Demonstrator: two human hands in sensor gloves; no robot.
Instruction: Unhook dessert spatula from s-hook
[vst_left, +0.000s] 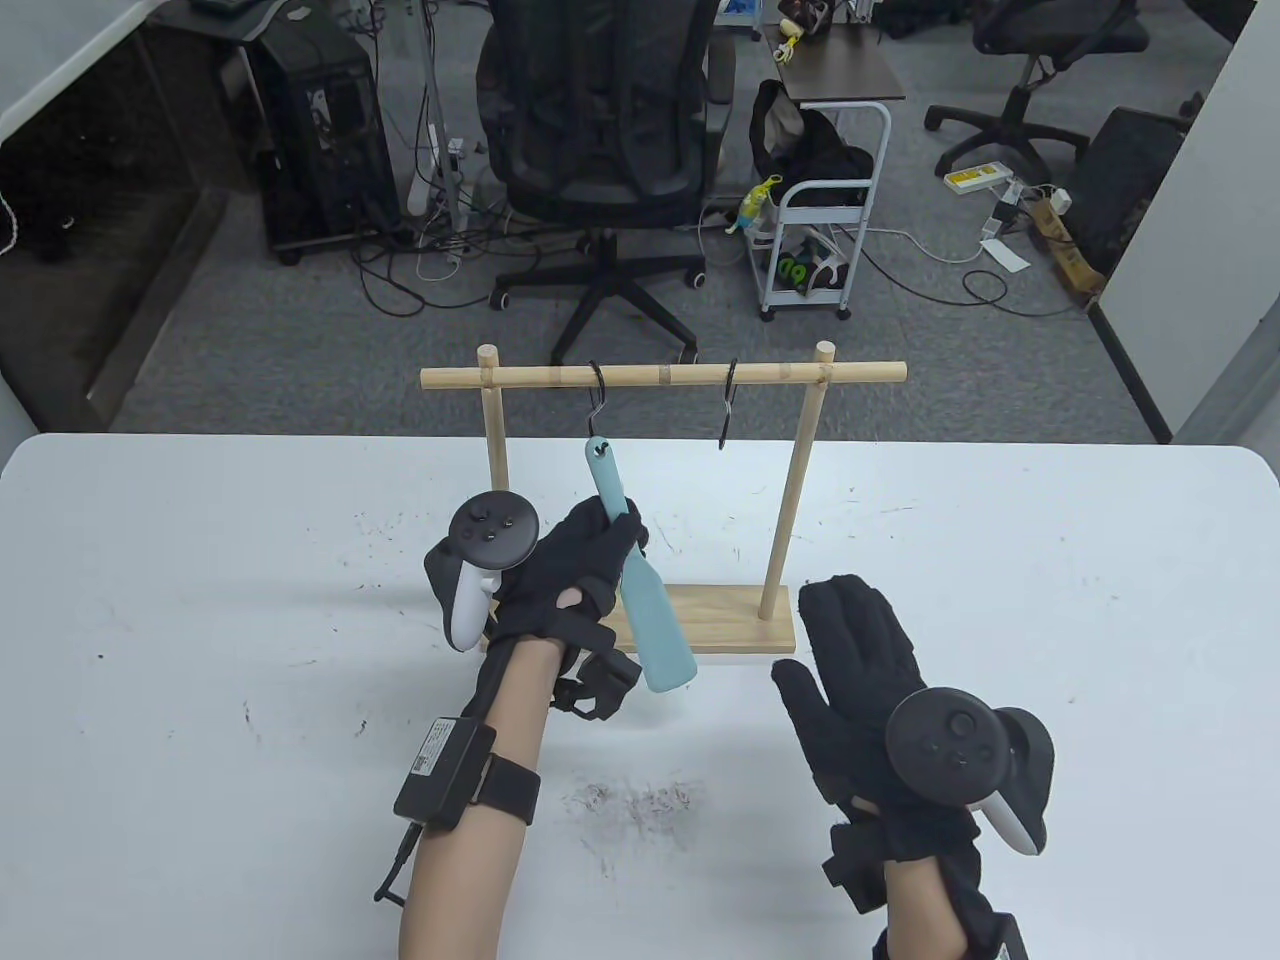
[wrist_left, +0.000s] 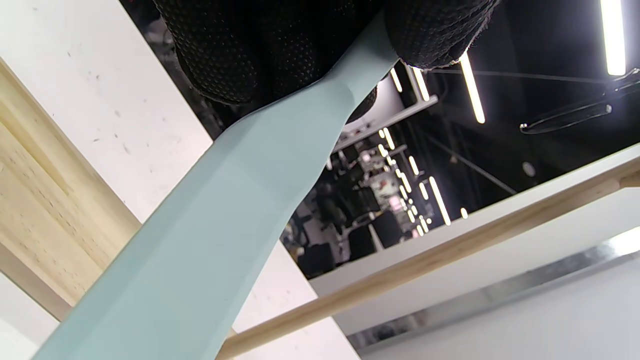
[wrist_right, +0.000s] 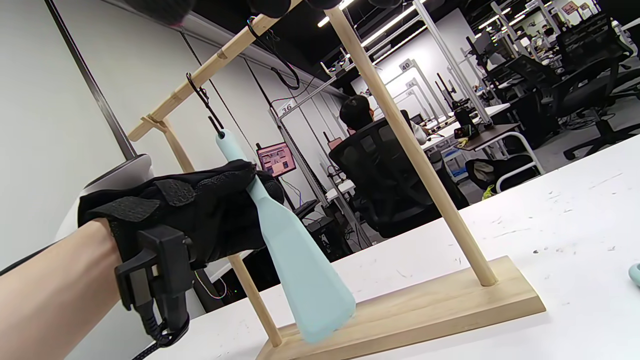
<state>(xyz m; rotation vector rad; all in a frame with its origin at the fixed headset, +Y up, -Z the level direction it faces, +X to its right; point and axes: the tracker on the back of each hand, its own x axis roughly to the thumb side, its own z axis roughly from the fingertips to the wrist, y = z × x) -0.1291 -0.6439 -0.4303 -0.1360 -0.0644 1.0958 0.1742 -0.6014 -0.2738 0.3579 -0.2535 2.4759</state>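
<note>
A light blue dessert spatula (vst_left: 640, 590) hangs tilted, its holed top end at the lower tip of the left black S-hook (vst_left: 597, 398) on the wooden rack's rail (vst_left: 660, 376). My left hand (vst_left: 600, 545) grips the spatula's handle just above the blade. The left wrist view shows gloved fingers (wrist_left: 240, 45) wrapped around the handle, with the blade (wrist_left: 200, 240) below. The right wrist view shows the spatula (wrist_right: 300, 265), the left hand (wrist_right: 200, 215) and the hook (wrist_right: 202, 102) touching the spatula's top. My right hand (vst_left: 850, 650) is open and empty, to the right of the rack's base.
A second S-hook (vst_left: 728, 405) hangs empty on the rail. The rack's wooden base (vst_left: 740, 620) and two posts stand mid-table. A small light blue object (wrist_right: 635, 274) lies on the table at the right wrist view's right edge. An office chair stands beyond the table's far edge.
</note>
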